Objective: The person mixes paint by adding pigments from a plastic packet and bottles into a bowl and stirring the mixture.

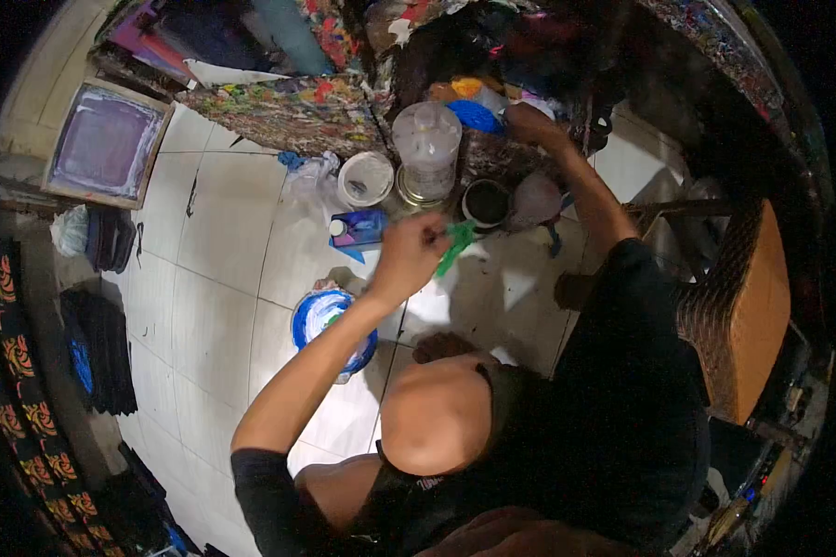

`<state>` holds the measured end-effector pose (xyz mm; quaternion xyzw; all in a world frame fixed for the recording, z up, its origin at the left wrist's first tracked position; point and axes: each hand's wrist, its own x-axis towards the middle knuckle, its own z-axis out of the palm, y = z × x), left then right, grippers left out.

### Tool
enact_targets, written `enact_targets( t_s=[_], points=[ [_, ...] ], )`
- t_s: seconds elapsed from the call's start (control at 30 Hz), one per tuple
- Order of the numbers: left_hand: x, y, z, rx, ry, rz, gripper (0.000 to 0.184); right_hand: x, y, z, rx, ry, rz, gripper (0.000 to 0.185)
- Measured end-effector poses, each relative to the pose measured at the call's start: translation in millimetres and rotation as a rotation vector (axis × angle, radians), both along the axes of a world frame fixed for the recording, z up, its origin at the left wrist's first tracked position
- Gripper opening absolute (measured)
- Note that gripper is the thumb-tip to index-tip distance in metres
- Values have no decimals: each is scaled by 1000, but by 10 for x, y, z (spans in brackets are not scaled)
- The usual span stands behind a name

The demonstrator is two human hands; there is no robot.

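My left hand is closed on a green strip or rag, whose exact nature is unclear, above the tiled floor. Close by stand a blue-purple carton with a white cap and a dark-filled pot. Further up, my right hand is beside a round blue object; its fingers are too dark to make out. Under my left forearm lies a blue-rimmed tub with white and blue paint and a small green spot inside.
A large clear bottle and a white tub stand by a paint-crusted ledge. A framed screen leans at the upper left. An orange-brown slatted piece is at right, dark folded cloth at left.
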<state>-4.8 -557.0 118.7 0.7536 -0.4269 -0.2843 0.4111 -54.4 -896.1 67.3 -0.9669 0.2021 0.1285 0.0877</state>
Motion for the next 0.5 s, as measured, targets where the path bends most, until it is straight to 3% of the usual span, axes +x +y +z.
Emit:
enact_targets(
  t_s=[0.07, 0.13, 0.17, 0.27, 0.3, 0.37, 0.5],
  points=[
    [-48, -419, 26, -27, -15, 25, 10, -21, -83, -132, 46, -73, 7, 25],
    [-64, -771, -270, -394, -436, -16, 5, 42, -356, -607, 9, -231, 115, 28],
    [-78, -920, -474, -452, -570, -15, 8, 47, -369, -734, 1, -234, 111, 28],
    [-249, -1150, -1300, -209, -733, 23, 20, 107, -355, -707, -33, -97, -37, 29],
    [-277, -1169, -1182, -199, -700, 34, 23, 96, -408, -749, -49, -109, -37, 29],
    [-221, -1050, -832, -228, -307, -34, 30, 38, -445, -839, -24, -156, -85, 30],
    [-258, -675, -259, -172, -361, -18, 27, 1, -460, -767, 43, -230, -85, 26]
  ],
)
